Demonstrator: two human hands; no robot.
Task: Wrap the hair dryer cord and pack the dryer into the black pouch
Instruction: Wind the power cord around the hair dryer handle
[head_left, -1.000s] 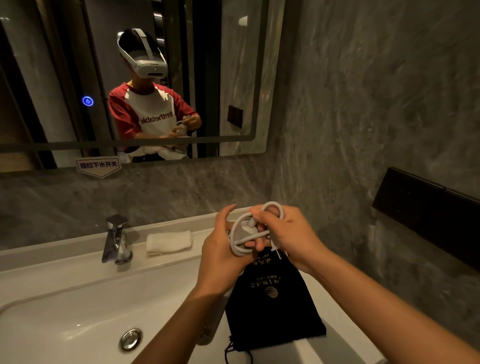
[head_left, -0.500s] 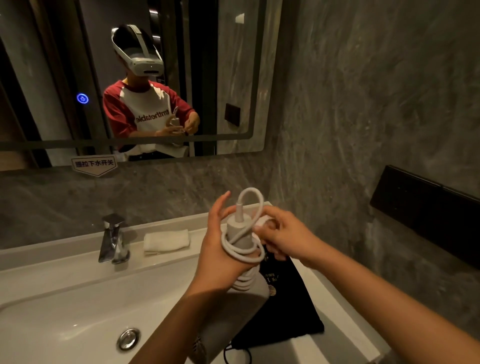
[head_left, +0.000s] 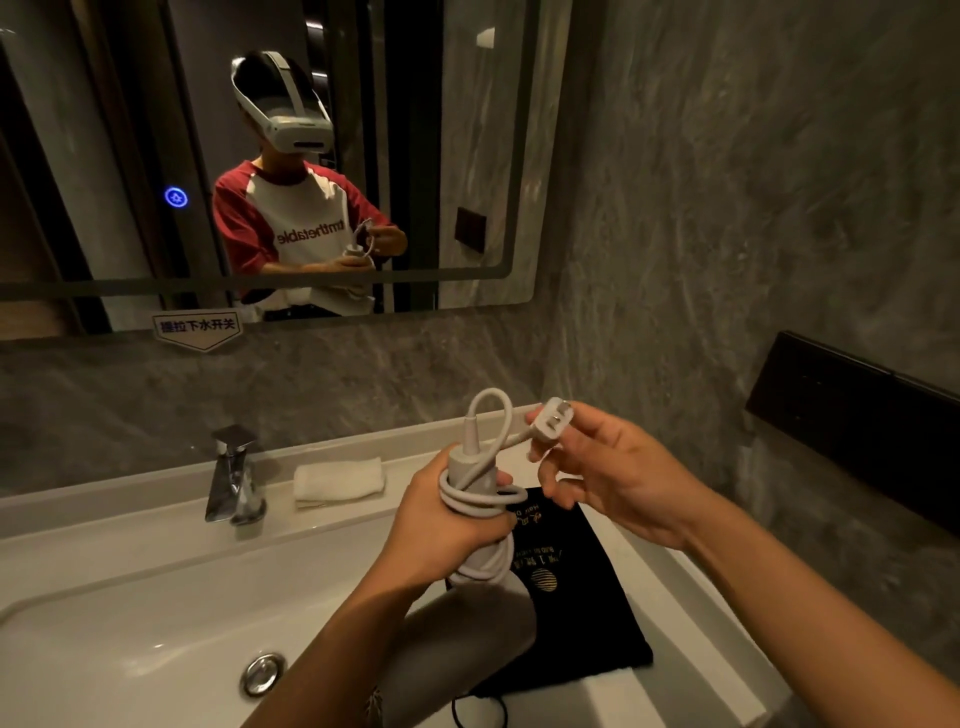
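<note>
White rubbery cord (head_left: 470, 499) coiled round dryer handle (head_left: 475, 475)

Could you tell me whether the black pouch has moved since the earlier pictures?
No: the black pouch lies on the same spot of the counter, right of the basin.

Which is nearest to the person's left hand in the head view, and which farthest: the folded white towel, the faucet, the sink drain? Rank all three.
From the left hand:
1. Folded white towel, on the ledge just left of the hand.
2. Faucet, farther left along the ledge; the sink drain, down-left in the basin, is too close to it to rank.
</note>
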